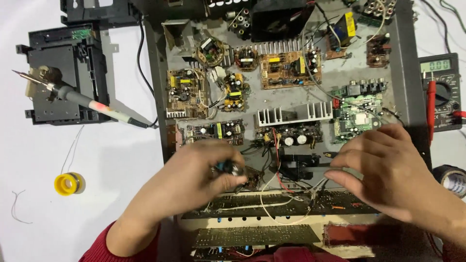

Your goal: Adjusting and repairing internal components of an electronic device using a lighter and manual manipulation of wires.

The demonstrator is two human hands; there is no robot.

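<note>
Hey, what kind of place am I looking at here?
Most likely an electronics repair bench. An opened metal chassis is packed with circuit boards, a soldering iron rests to one side near a yellow solder spool, and a digital multimeter sits at the other.

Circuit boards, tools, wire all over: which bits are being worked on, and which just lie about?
In hand:
left hand pinching a small dark part
right hand at the loose wires
long brown board

Lying about:
soldering iron
yellow solder spool
multimeter
tape roll
</note>
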